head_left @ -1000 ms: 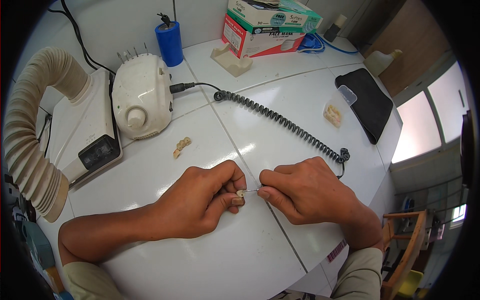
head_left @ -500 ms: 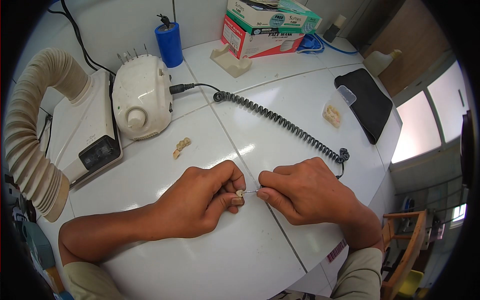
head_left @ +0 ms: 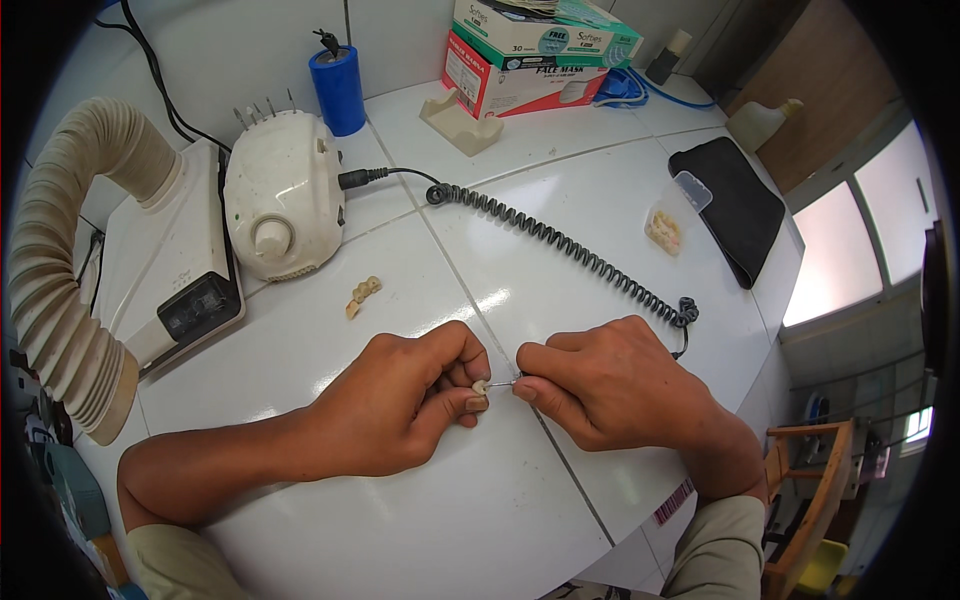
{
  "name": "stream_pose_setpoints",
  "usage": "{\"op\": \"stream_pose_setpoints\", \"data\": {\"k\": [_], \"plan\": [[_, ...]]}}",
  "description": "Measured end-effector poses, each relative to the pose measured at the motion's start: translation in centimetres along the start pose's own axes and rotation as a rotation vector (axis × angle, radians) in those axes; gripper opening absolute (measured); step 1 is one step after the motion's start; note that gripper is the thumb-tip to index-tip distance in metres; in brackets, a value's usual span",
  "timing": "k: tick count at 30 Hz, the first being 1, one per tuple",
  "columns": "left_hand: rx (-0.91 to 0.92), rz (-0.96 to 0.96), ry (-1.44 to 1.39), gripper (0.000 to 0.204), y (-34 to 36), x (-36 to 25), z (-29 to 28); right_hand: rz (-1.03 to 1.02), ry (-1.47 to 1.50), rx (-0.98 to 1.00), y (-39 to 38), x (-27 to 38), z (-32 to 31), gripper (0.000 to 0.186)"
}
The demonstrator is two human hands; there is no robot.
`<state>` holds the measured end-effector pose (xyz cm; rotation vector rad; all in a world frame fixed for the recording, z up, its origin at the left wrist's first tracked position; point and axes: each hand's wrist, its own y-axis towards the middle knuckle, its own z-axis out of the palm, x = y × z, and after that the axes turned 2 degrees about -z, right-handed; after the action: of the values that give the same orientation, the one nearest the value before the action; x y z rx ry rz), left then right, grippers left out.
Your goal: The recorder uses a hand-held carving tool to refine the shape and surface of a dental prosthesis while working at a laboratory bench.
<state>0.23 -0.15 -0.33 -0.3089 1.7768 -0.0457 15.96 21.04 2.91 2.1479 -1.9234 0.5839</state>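
Note:
Between the thumb and fingertips of my left hand (head_left: 400, 400) is a small cream dental crown (head_left: 480, 387). My right hand (head_left: 615, 385) is closed around a rotary handpiece (head_left: 518, 379), whose body is mostly hidden by the fingers. Its thin metal bur (head_left: 500, 384) points left and reaches the crown; whether it presses on the surface is too small to tell. The two hands face each other, just apart, low over the white tiled table (head_left: 400, 530). Beyond my left hand lies a row of joined cream dental teeth (head_left: 364, 295).
A white control unit (head_left: 283, 200) with burs on top connects to a black coiled cord (head_left: 560, 240) ending behind my right hand. Left stands a dust extractor (head_left: 170, 240) with a ribbed hose (head_left: 60, 290). Farther back are a blue cylinder (head_left: 338, 92), boxes (head_left: 530, 85), a tooth container (head_left: 664, 232) and a black pouch (head_left: 735, 205).

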Motion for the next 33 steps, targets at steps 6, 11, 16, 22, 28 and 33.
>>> {"op": "stream_pose_setpoints", "data": {"k": [6,11,16,22,28,33], "plan": [[-0.001,0.002,-0.008,0.01,0.03,0.11,0.11,-0.001,-0.001,0.005,-0.02,-0.03,-0.02,0.034],[-0.006,0.001,-0.002,0.011,0.02,-0.04,0.1,0.005,-0.006,0.0,-0.02,0.02,-0.02,0.033],[0.006,0.032,0.015,0.012,0.0,0.15,0.06,-0.024,-0.013,0.037,0.01,-0.05,-0.26,0.033],[0.006,0.03,0.033,0.012,0.01,0.02,0.03,-0.04,-0.033,0.046,-0.08,-0.02,-0.21,0.033],[0.003,0.04,0.033,0.011,-0.07,0.14,0.07,-0.04,-0.014,0.024,-0.05,-0.1,-0.17,0.032],[0.002,0.036,0.03,0.011,-0.04,0.06,0.04,-0.02,-0.009,0.016,-0.05,0.01,-0.11,0.032]]}}
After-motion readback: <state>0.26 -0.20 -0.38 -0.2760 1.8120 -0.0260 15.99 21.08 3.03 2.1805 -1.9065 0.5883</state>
